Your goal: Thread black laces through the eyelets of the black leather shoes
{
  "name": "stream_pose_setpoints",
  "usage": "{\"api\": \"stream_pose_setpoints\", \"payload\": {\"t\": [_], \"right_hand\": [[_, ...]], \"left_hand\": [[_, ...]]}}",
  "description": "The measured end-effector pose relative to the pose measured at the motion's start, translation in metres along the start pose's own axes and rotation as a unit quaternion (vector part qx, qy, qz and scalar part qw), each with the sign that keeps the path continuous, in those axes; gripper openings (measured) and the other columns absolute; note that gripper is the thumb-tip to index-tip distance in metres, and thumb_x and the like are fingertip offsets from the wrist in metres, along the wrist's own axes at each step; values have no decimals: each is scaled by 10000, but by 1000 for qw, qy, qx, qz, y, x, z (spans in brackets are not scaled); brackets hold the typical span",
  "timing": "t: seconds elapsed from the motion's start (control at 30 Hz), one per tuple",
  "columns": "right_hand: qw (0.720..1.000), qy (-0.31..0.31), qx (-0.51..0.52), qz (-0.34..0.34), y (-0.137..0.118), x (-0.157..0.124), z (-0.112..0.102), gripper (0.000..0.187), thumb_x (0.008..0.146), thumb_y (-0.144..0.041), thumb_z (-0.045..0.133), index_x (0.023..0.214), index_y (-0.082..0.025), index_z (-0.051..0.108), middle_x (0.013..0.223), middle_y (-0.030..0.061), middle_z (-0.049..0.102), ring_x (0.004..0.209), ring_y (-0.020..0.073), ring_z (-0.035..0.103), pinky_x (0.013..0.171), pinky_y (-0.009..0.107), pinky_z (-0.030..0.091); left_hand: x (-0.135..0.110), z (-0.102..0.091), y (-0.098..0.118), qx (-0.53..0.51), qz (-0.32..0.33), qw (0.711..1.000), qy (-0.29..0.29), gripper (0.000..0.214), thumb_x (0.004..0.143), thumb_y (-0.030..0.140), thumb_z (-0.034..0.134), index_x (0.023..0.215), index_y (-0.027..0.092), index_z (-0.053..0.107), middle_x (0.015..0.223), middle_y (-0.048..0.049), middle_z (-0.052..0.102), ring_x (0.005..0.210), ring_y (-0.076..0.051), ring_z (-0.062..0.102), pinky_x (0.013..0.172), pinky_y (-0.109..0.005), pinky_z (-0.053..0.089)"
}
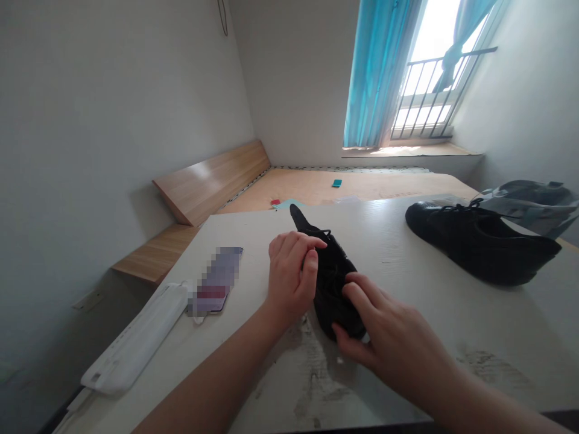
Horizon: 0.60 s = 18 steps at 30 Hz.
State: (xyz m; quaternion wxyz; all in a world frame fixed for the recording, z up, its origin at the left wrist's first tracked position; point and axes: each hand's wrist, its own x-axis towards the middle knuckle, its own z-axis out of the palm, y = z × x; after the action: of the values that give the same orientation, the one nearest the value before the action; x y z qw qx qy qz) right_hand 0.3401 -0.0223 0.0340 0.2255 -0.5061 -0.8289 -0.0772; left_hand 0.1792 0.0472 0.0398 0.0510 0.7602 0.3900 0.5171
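Mid-table, on my feed: left-hand fingers (pixel 296 248) curled closed on a black shoe (pixel 332 295), right-hand fingers (pixel 357 295) spread, gripping its lower end. Outward: a second black shoe (pixel 479 241) rightward, a blurred phone (pixel 217 280), a white case (pixel 136 337) leftward.

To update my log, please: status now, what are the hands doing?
Left hand and right hand both on black lace-up shoe. Second black shoe on table, to the right, apart from hands.
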Motion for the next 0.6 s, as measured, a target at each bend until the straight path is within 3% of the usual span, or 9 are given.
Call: {"api": "stream_pose_setpoints", "payload": {"t": [0.07, 0.17, 0.27, 0.33, 0.47, 0.6], "right_hand": [[999, -13, 21, 33, 13, 14, 3, 254, 820, -281, 519, 1052, -178, 528, 1260, 156, 560, 831, 251, 675, 639, 360, 544], [990, -49, 113, 67, 34, 43, 14, 251, 811, -247, 511, 1057, -208, 544, 1330, 106, 513, 827, 210, 666, 728, 365, 533], [963, -33, 264, 35, 50, 81, 37, 211, 774, -211, 550, 982, -208, 586, 1321, 89, 506, 1104, 252, 592, 963, 409, 459], [953, -32, 300, 12, 54, 109, 61, 185, 755, -213, 583, 940, -213, 586, 1319, 80, 504, 1239, 253, 504, 1029, 389, 421], [937, -10, 348, 24, 44, 163, 119, 578, 791, -211, 562, 1333, -184, 363, 1477, 138, 321, 1368, 245, 359, 1079, 400, 380], [915, -9, 398, 65, 22, 206, 168, 769, 817, -296, 596, 1447, -192, 166, 1284, 130, 525, 1138, 255, 566, 989, 458, 448]], "left_hand": [[0, -1, 1, -3, -2, 1000, 23, 258, 937, 193, 347, 942, 215, 605, 932, -50, 610, 956, -199, 521, 914, -387, 375], [-1, -2, 3, -7, 4, 999, 33, 248, 926, 189, 369, 955, 212, 614, 952, -57, 596, 984, -202, 511, 929, -386, 374], [-1, -2, 3, -11, 15, 999, 27, 237, 915, 186, 386, 958, 206, 618, 964, -59, 599, 993, -202, 514, 942, -385, 370], [-2, -1, 2, -13, 21, 999, 25, 230, 906, 183, 396, 953, 202, 620, 963, -60, 604, 992, -204, 516, 942, -386, 370], [-3, 2, 0, -17, 16, 999, 27, 242, 898, 179, 397, 954, 202, 631, 947, -53, 612, 967, -206, 512, 931, -393, 365], [-4, 4, -1, -22, 10, 999, 26, 245, 894, 188, 394, 948, 202, 633, 943, -53, 621, 959, -210, 515, 934, -405, 361]]}}
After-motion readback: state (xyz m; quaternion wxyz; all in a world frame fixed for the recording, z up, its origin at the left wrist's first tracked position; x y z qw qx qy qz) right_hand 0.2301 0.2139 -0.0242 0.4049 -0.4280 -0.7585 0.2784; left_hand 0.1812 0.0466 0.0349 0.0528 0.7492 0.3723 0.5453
